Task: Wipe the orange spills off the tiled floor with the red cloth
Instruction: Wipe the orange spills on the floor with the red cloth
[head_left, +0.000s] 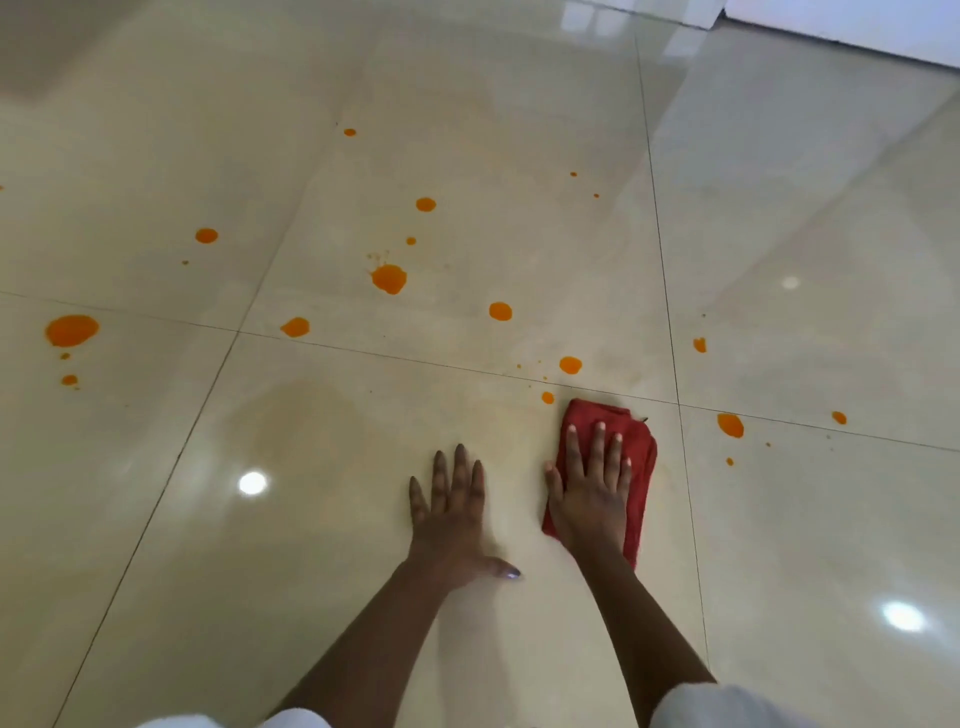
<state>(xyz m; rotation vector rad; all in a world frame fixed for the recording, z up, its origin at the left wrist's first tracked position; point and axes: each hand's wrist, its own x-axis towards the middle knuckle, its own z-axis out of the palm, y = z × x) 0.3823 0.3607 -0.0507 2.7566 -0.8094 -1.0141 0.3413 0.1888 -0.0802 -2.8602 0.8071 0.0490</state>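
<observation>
My right hand (592, 486) lies flat, fingers spread, pressing a folded red cloth (641, 457) onto the glossy cream tiled floor (311, 519). My left hand (452, 512) rests flat on the bare tile to the left of the cloth, fingers apart, holding nothing. Several orange spills dot the floor beyond the hands: a small drop (548, 398) just left of the cloth's far corner, a drop (570, 365) beyond it, a drop (730, 424) to the right, a big splash (388, 278) further off, and a large blot (71, 330) at the far left.
Dark grout lines (670, 332) cross the floor near the cloth. A white wall base (841, 31) runs along the far right corner. Bright ceiling-light reflections (252, 483) show on the tiles. White sleeves (727, 706) sit at the bottom edge.
</observation>
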